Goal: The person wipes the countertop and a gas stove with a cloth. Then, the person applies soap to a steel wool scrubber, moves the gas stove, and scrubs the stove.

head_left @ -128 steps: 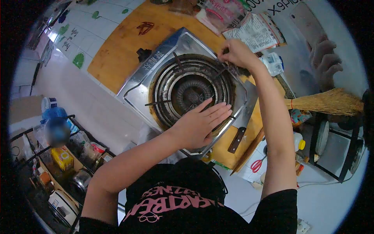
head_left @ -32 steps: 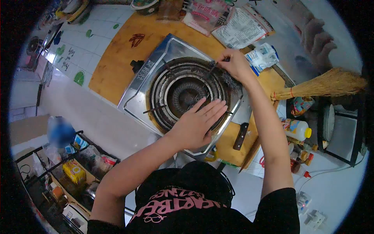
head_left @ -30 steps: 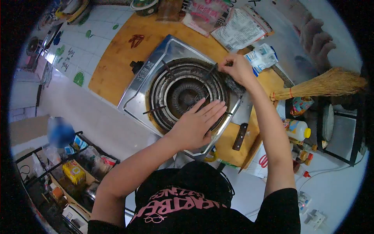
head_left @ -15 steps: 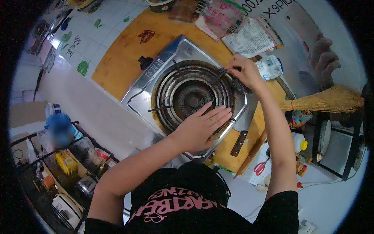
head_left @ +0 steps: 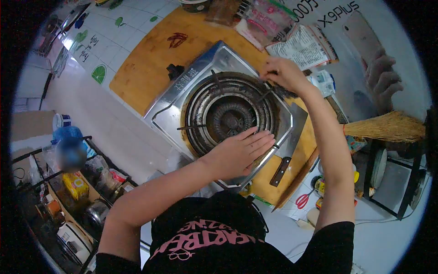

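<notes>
On the wooden surface [head_left: 146, 57], in the head view, leans over a steel gas stove [head_left: 223, 98] with both bare arms reaching forward. Holds the left grip [head_left: 238, 154] flat and palm down over the near side of the burner [head_left: 230, 121], fingers straight and slightly spread, leaving the dark centre in sight just beside the index finger. Holds the right grip [head_left: 286, 75] at the stove's far right edge, near a black pan-support prong [head_left: 264, 95], with thumb and fingertips bent in together; cannot tell of anything pinched between them. Shows dark wiry mesh [head_left: 285, 92] just below that palm, partly hidden; cannot tell of contact there. Places the stove, then, under the left grip and just beside the right.

Reads "X9Plus" in dark letters on the glossy panel [head_left: 337, 32] behind, next to a pictured phone [head_left: 365, 32], with a row of zeros partly covered by a pink-printed bag [head_left: 271, 18]. Sees dense lines of print on a white pack [head_left: 301, 48], too small to make out, and Chinese characters along the stove's left edge, likewise unclear. Wears a black shirt [head_left: 200, 265] with pink lettering, legible only in part, roughly "EARTBE".
</notes>
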Tool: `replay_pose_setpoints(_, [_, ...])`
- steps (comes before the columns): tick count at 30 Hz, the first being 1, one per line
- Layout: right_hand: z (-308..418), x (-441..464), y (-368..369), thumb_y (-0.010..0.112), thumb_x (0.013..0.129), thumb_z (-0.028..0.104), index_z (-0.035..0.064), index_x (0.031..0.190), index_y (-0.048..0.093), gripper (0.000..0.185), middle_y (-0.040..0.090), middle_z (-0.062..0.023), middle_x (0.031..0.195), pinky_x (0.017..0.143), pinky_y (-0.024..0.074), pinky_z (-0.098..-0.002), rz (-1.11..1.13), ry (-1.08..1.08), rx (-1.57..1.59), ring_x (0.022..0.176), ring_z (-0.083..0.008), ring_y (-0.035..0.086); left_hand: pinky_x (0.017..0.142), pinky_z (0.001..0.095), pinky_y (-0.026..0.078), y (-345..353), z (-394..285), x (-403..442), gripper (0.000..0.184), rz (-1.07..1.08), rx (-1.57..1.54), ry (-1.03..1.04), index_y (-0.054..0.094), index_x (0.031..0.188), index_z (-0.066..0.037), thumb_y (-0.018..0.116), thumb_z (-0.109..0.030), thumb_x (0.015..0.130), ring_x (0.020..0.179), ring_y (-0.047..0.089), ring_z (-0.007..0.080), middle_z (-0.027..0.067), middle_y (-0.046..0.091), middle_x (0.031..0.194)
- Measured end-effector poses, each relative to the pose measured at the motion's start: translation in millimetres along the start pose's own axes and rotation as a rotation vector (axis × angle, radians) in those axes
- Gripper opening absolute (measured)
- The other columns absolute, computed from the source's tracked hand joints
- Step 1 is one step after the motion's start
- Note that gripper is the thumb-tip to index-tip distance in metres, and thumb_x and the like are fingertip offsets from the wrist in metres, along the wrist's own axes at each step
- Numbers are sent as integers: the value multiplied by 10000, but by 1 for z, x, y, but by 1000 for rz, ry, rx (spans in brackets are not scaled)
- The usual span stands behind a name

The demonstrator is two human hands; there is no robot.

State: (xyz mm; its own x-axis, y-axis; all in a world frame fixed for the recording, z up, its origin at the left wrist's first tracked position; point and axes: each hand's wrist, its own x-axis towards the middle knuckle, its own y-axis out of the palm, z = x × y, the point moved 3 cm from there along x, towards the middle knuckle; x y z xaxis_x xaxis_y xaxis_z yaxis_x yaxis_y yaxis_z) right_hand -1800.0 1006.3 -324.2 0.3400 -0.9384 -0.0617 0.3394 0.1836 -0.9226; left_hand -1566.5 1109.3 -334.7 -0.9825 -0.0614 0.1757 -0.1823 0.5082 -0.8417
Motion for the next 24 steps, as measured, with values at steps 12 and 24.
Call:
replay_pose_setpoints(12, [-14,-13,6,678,746,76,55,794,659,56,603,-65,846,731,466,-366,-44,11,61,843,-283,602,1178,399,194,0,3,-2,932,39,19,56,288,1451,-24,747,-298,688,1393,307,246,120,340,1487])
replay_pose_setpoints(24, [7,10,-8,705,719,102,97,779,671,69,631,-41,837,702,478,-381,90,-16,-108,823,-282,619,1178,403,203,-2,4,-1,965,15,-55,47,283,1444,-5,759,-244,639,1391,307,253,128,352,1475])
